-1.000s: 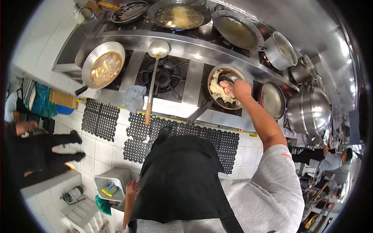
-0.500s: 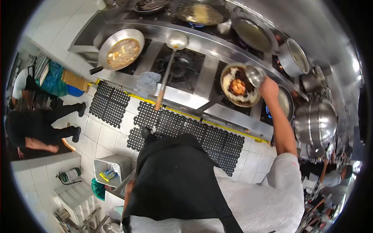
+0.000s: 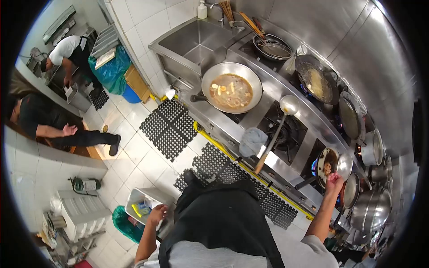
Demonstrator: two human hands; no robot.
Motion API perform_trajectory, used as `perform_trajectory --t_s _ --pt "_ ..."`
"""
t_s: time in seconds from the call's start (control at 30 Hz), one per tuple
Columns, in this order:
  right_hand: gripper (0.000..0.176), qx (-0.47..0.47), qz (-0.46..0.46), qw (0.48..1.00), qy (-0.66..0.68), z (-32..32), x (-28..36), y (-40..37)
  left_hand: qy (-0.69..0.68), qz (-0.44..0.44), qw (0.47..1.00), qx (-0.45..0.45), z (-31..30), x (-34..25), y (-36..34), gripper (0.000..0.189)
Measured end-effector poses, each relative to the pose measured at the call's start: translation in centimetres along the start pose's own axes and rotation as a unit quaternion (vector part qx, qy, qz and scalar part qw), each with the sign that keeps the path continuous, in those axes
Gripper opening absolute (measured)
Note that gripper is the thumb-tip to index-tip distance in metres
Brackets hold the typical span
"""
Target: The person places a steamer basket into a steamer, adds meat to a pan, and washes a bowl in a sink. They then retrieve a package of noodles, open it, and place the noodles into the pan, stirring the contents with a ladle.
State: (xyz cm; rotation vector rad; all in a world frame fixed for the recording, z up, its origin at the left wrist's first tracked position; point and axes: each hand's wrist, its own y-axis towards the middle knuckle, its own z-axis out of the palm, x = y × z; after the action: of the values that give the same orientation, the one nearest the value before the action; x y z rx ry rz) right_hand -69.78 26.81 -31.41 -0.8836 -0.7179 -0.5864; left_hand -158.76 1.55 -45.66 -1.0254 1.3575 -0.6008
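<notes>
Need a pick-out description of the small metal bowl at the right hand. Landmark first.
Follow the long steel range along the wall toward its right end, past the wide pan of brown broth and the ladle. There the right hand holds a small shiny bowl beside a dark pan of food. It is the only vessel in a hand; its neighbours sit on the range.

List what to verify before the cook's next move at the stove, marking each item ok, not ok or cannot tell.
1. Right hand grips the small metal bowl: ok.
2. Bowl held beside the dark pan, which has food in it: ok.
3. Flame under that pan: cannot tell.
4. Ladle handle kept within the front edge of the stove: not ok, it juts over.
5. Left hand away from the stove, by the white bin: ok.
</notes>
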Motion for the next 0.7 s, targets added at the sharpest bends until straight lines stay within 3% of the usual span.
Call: perform_trajectory --t_s 0.03,0.07,0.1,0.13,0.17,0.2,0.23,0.27,0.3,0.4,0.5,0.6,0.7 --pt "0.013 0.048 -0.012 0.999 -0.019 2.1 -2.0 -0.9 0.023 -0.011 1.000 0.011 -2.2 -1.3 0.4 0.047" --pt "0.006 0.199 0.041 0.979 -0.032 3.2 -2.7 -2.2 0.061 0.019 0.998 0.007 -4.0 -2.8 1.1 0.049" --pt "0.005 0.110 -0.046 0.992 -0.032 8.0 -6.0 -4.6 0.107 0.039 0.994 -0.004 -5.2 -5.8 0.5 0.049" --pt "0.016 0.333 0.048 0.941 0.039 10.5 -8.2 -6.6 0.159 0.064 0.985 -0.003 -5.9 -9.4 0.2 0.048" --pt "0.030 0.082 -0.016 0.995 -0.060 16.9 -11.0 -11.2 0.163 0.080 0.983 -0.001 -7.1 -11.5 2.1 0.048" --pt "0.037 0.159 0.026 0.986 -0.046 20.0 -13.2 -13.4 0.157 0.086 0.984 0.008 -8.3 -13.3 3.7 0.050" --pt "0.032 0.202 0.043 0.976 -0.071 23.3 -15.7 -15.0 0.152 0.092 0.984 0.016 -9.5 -15.1 5.3 0.052" --pt "0.027 0.149 0.031 0.984 -0.088 28.4 -17.8 -20.7 0.146 0.098 0.984 0.025 -10.7 -16.7 6.8 0.054" --pt "0.023 0.237 0.118 0.962 -0.063 30.5 -20.2 -21.3 0.149 0.108 0.982 0.034 -10.2 -19.9 6.7 0.055" --pt "0.024 0.257 0.210 0.937 -0.107 38.4 -27.7 -26.8 0.122 0.128 0.983 0.048 -8.0 -28.0 7.3 0.059" --pt "0.014 0.304 0.283 0.902 -0.119 43.3 -33.3 -32.3 0.115 0.143 0.981 0.068 -6.8 -34.0 7.8 0.047" --pt "0.018 0.365 0.322 0.864 -0.126 47.5 -38.0 -34.4 0.081 0.167 0.976 0.113 -6.9 -40.9 9.0 0.039" --pt "0.015 0.375 0.315 0.859 -0.146 52.0 -40.9 -35.5 0.096 0.200 0.964 0.149 -7.8 -47.8 10.7 0.038"
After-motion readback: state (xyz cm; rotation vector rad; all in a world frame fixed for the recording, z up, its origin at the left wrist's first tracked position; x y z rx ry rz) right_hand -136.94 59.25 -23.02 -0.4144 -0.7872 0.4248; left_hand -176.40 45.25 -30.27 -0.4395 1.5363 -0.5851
